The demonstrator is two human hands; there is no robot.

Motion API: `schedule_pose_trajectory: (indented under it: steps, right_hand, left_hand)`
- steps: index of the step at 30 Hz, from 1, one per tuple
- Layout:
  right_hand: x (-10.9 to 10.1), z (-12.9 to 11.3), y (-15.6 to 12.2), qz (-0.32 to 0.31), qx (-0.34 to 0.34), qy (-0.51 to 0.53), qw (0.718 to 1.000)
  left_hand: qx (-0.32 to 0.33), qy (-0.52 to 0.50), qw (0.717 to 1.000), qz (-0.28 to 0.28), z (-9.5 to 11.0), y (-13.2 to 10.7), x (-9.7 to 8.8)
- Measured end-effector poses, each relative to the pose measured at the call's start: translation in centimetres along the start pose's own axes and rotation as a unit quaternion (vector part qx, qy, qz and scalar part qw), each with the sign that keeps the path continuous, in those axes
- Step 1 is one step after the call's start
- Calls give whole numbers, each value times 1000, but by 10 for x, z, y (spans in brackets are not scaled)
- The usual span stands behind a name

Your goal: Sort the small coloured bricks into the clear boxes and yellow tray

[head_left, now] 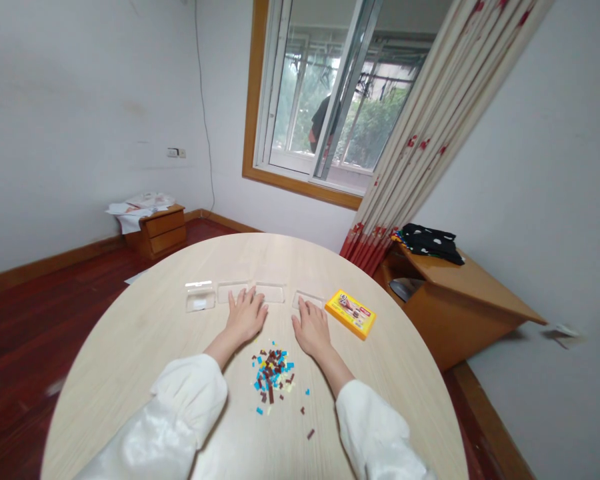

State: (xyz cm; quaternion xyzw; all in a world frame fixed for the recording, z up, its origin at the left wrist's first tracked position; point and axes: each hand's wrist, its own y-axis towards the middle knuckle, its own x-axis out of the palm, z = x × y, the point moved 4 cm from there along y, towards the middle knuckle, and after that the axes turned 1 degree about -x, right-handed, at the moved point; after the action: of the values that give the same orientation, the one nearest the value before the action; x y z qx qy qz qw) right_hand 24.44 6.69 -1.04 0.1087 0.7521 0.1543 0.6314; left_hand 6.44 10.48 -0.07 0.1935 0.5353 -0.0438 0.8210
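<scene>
My left hand lies flat with fingers spread, its fingertips at the near edges of two clear plastic trays. Another clear tray stands to its left. My right hand also rests flat, fingers stretched out, with the fingertips at a clear tray. Just right of that tray lies a yellow box with a printed picture. Between my forearms is a heap of small building bricks in brown, blue and pale yellow. A few loose bricks are scattered nearer to me.
The round wooden table carries all of this. Beyond it, a small drawer cabinet with papers stands at left. A wooden cabinet with dark cloth is at right, beside a curtain. A person shows through the window.
</scene>
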Motion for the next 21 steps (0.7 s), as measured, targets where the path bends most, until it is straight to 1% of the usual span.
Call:
schedule_pose_trajectory:
  steps: [2,4,6,7,8,10,11,12,13,14,15,16,18,19,21]
  right_hand:
    - [-2,-3,0,21,-11,16,1000]
    - [-8,-4,-4,65,-31,29,997]
    - [-18,2,-9,117,-45,29,992]
    - [-23,9,-11,142,-40,21,989]
    - [-29,20,-14,164,-22,6,986]
    - [-38,49,-19,191,63,-43,979]
    - [-41,65,-21,180,113,-68,975]
    - [-42,80,-23,149,157,-89,972]
    - [-41,93,-25,104,190,-99,971]
    - [-40,102,-27,62,207,-105,971]
    - [-40,108,-30,32,217,-112,969]
    - [-41,110,-33,13,221,-119,968]
    - [-45,107,-40,7,215,-134,967]
    - [-48,103,-44,13,206,-141,968]
    - [-52,96,-53,26,179,-147,972]
  left_hand:
    - [12,-3,1000,-5,1,-1,0]
    - [19,-2,1000,-6,2,-2,1]
    - [21,-3,1000,1,1,-3,2]
    - [22,-5,1000,8,1,-3,1]
    - [24,-9,1000,18,0,-3,1]
    - [27,-16,999,41,-1,-3,-2]
    - [27,-18,998,53,-2,-2,-3]
    - [26,-20,997,64,-3,-1,-5]
    - [24,-23,997,74,-4,-1,-7]
    - [23,-28,996,82,-5,-1,-8]
    - [26,-35,995,90,-6,-1,-10]
    - [35,-46,994,93,-7,-3,-12]
    - [67,-79,992,77,-7,-10,-13]
    - [85,-97,990,56,-7,-16,-13]
    - [110,-123,986,-2,-7,-30,-10]
